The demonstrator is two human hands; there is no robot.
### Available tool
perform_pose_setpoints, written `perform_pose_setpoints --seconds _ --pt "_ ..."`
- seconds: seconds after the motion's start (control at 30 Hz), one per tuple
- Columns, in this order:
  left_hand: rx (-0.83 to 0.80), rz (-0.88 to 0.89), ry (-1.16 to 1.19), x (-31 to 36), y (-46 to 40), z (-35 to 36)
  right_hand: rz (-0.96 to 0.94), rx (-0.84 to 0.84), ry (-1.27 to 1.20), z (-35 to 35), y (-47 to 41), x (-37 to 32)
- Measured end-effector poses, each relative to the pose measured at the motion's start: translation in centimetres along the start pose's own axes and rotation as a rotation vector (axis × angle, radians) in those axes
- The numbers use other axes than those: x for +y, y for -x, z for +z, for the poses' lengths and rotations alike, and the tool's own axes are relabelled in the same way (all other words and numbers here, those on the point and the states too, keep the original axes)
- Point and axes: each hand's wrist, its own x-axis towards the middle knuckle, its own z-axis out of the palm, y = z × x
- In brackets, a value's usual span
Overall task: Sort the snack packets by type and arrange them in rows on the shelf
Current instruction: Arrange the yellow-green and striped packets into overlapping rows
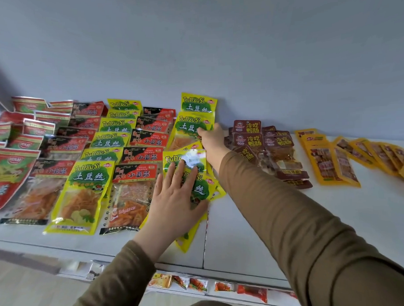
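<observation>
Snack packets lie in rows on a white shelf (256, 231). Yellow-green TuDouSi packets (87, 186) alternate with black-red packets (137, 175), and red-green packets (11, 164) fill the far left. My left hand (175, 199) presses flat, fingers straight, on a loose pile of yellow TuDouSi packets (185, 161) near the shelf's middle. My right hand (213, 138) reaches farther back and pinches the edge of a yellow TuDouSi packet (188, 128) in the back row. Another one (198, 103) leans against the wall behind it.
Dark brown packets (260, 141) are stacked right of my right hand. Orange-yellow packets (327, 162) fan out toward the far right. A grey wall (215, 49) closes the back. Small packets (196, 284) show on a lower shelf below the front edge.
</observation>
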Motion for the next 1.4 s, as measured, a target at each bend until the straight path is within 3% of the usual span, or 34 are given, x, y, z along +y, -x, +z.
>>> perform_pose_setpoints --seconds 0.17,0.23,0.33,0.4,0.57,0.7,0.93,1.07,1.13,1.2,1.27,1.33,1.4 --pt "-0.04 0.009 0.08 -0.3 0.3 -0.4 0.009 -0.174 0.035 -0.9 0.5 -1.2" --pt "-0.007 0.028 0.131 -0.9 0.7 -0.9 -0.085 -0.195 0.105 -2.1 0.9 -1.7" --pt "0.044 0.068 0.101 -1.3 1.5 -1.0 -0.398 -0.124 0.369 -3.7 1.9 -1.7" --pt "0.025 0.102 0.055 -1.0 2.1 -0.6 -0.576 -0.171 0.585 -4.2 2.6 -1.6" --pt "0.049 0.083 0.005 0.1 2.8 0.5 -0.538 -0.408 0.983 -3.8 3.0 -1.3" --pt "0.064 0.084 -0.004 0.4 3.2 0.5 -0.47 -0.454 0.832 -3.7 2.4 -1.3" --pt "0.094 0.091 -0.021 0.4 3.3 -0.2 -0.303 -0.291 0.569 -3.8 2.1 -1.3" --pt "0.042 0.053 -0.026 0.0 2.6 -0.2 -0.273 -0.317 0.624 -4.2 2.9 -1.1" --pt "0.001 0.041 -0.035 -0.2 2.2 -0.2 -0.399 -0.22 0.751 -4.5 3.5 -1.3" --pt "-0.025 0.045 -0.02 -0.4 1.9 -0.1 -0.649 -0.094 0.695 -4.9 4.8 -1.9" --pt "-0.038 0.065 -0.016 -0.5 1.8 0.0 -0.834 -0.272 0.567 -5.4 6.6 -2.7" --pt "-0.042 0.091 -0.022 -0.5 1.6 0.0 -0.868 -0.55 0.709 -5.3 7.8 -2.6" --pt "-0.032 0.116 -0.045 -0.5 1.7 0.1 -0.843 -0.601 0.871 -4.8 7.9 -1.8"
